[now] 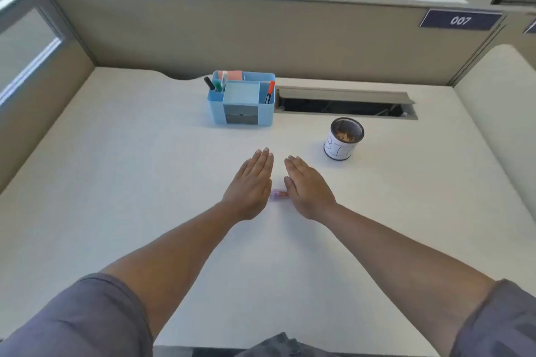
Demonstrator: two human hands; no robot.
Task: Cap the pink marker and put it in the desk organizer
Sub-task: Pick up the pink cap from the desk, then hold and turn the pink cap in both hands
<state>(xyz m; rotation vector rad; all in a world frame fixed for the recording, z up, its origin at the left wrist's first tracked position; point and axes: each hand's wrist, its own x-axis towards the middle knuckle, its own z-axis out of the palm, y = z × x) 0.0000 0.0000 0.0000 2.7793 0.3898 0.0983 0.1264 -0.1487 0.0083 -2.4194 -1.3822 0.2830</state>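
A small pink piece (279,193), part of the pink marker or its cap, lies on the white desk between my two hands; most of it is hidden by my right hand, so I cannot tell which. My left hand (251,182) is flat, fingers straight and together, hovering just left of the piece and holding nothing. My right hand (308,187) is flat too, its thumb edge touching or just over the pink piece. The blue desk organizer (216,111) stands at the back centre, with black, green, white and red markers upright in its side compartments.
A white cylindrical pen cup (339,151) with a dark mesh rim stands right of the hands. Behind it an open cable hatch (345,103) is cut into the desk. Beige partition walls (261,35) close off the back and sides.
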